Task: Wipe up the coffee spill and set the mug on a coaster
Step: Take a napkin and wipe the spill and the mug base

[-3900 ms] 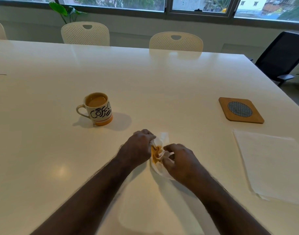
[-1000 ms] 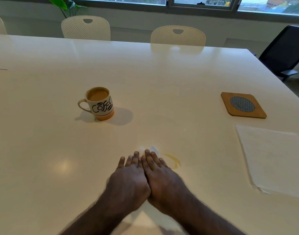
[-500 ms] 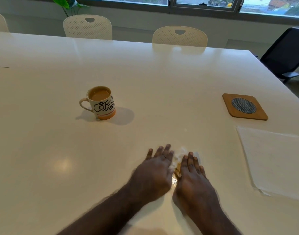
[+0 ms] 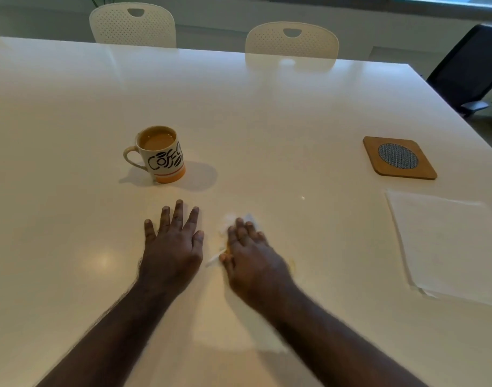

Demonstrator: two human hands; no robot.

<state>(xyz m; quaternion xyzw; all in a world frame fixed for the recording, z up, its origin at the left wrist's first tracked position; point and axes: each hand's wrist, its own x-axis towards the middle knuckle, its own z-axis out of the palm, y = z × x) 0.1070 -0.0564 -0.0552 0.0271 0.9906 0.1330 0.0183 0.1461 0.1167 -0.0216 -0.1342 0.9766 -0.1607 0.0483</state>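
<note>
A long white table [image 4: 253, 113] fills the view, with two pale chairs [image 4: 133, 25] pushed in along its far side and a dark office chair [image 4: 468, 74] at the far right. Toward the left, a mug [image 4: 162, 155] nearly full of milky coffee stands on the bare table, its handle turned left. Just in front of it, the left hand [image 4: 172, 250] is laid flat on the table, fingers straight and spread, holding nothing; half a second ago it was pressed beside the right hand on the tissue, and it has since been drawn off to the left. To its right, the right hand [image 4: 253, 258] alone is pressed down on a crumpled, coffee-stained tissue [image 4: 240, 220], fingers extended over it, not curled. A faint yellowish smear [image 4: 293, 266] shows at the hand's right edge, so the wiping is judged not quite finished. Further right, well apart from the mug, a wooden coaster [image 4: 399, 157] with a round mesh centre lies unused, and a stack of clean paper napkins [image 4: 445, 244] lies nearer. The freed left hand is judged available for the mug.
</note>
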